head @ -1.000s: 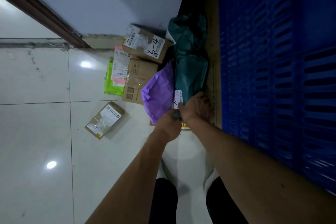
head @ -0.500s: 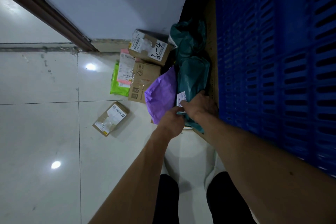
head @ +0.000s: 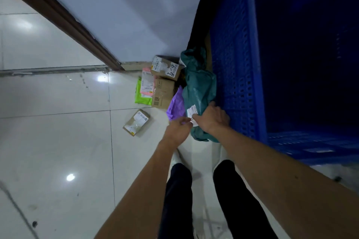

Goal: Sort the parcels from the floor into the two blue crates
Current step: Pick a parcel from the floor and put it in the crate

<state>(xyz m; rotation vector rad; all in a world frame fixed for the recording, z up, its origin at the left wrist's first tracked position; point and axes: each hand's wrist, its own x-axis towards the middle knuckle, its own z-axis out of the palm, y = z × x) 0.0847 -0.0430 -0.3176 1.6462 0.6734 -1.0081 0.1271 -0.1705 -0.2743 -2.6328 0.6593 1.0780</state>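
Teal parcel (head: 200,91) now overlaps purple parcel (head: 175,106) more; right hand (head: 212,119) grips it, left hand (head: 177,131) fingers (head: 185,120) seemingly pinch label (head: 192,111).

I see a glossy white tiled floor (head: 58,141). One small cardboard box (head: 137,122) lies alone on it. Near the wall sits a cluster: a green mailer (head: 140,96), a brown box (head: 163,93), a purple bag (head: 175,106) and a teal bag (head: 200,87) — all just beside the blue crate (head: 237,64).
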